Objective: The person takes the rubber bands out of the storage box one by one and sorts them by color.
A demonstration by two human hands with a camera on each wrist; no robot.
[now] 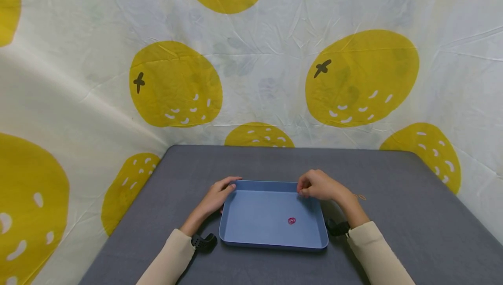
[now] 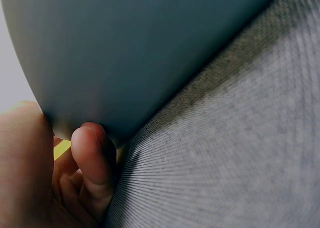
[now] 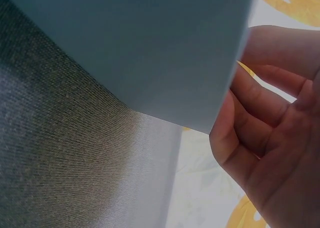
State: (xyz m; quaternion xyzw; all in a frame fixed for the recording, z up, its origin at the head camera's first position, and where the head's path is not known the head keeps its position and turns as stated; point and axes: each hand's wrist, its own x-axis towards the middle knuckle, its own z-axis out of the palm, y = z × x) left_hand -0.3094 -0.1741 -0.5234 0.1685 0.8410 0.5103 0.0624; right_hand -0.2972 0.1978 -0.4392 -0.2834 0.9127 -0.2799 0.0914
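A shallow blue rectangular tray (image 1: pixel 271 241) lies on the table, with a small red loop, like a rubber band (image 1: pixel 291 221), on its floor toward the right. My left hand (image 1: pixel 217 194) grips the tray's back left corner, thumb along the rim; in the left wrist view a bent finger (image 2: pixel 92 153) presses the outside wall. Over the back right corner is my right hand (image 1: pixel 320 184), fingers curled and tips close together. The tray wall (image 3: pixel 165 62) hides those tips in the right wrist view, so anything between them cannot be seen.
A thin orange-brown loop (image 1: pixel 360 197) lies on the grey table (image 1: pixel 393 189) just beyond my right wrist. Black bands with wrist cameras sit at both cuffs, close to the tray's sides. A white curtain with yellow fruit prints (image 1: pixel 263 80) hangs behind the table and at its left.
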